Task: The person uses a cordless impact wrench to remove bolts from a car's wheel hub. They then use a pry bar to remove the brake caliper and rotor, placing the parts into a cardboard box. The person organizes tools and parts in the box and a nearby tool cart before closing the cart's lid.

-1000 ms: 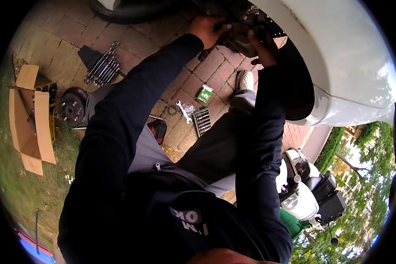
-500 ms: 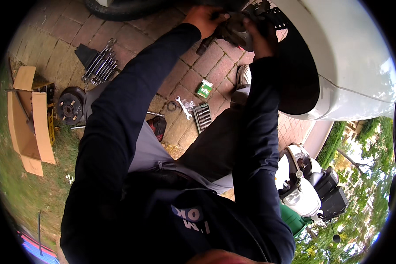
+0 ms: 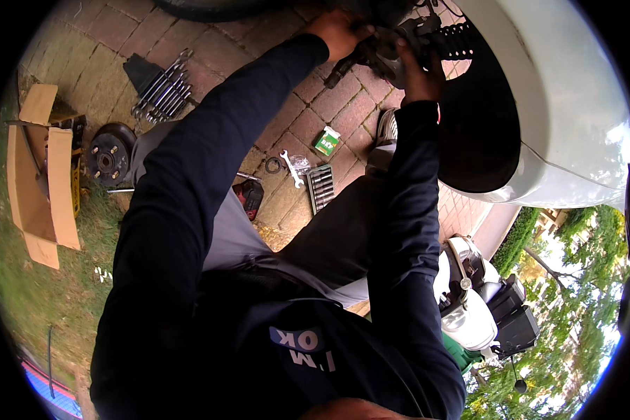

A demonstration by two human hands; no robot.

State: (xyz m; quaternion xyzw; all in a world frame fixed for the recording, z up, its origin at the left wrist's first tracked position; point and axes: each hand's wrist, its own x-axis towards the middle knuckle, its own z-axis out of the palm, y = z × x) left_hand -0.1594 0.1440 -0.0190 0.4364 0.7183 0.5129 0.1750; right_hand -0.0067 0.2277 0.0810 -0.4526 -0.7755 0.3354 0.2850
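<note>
Nearest the car [image 3: 574, 105], the right hand [image 3: 416, 70] curls around the dark brake part [image 3: 388, 45] at the wheel arch. The left hand [image 3: 339, 31] grips the same part's other side. Farther from the car lie a socket rail [image 3: 320, 187], wrenches [image 3: 162, 89], a brake disc [image 3: 108, 154] and cardboard [image 3: 42, 175].

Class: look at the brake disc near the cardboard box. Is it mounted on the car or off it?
Off. The brake disc lies flat at the paving's edge beside the cardboard box, away from the car.
</note>
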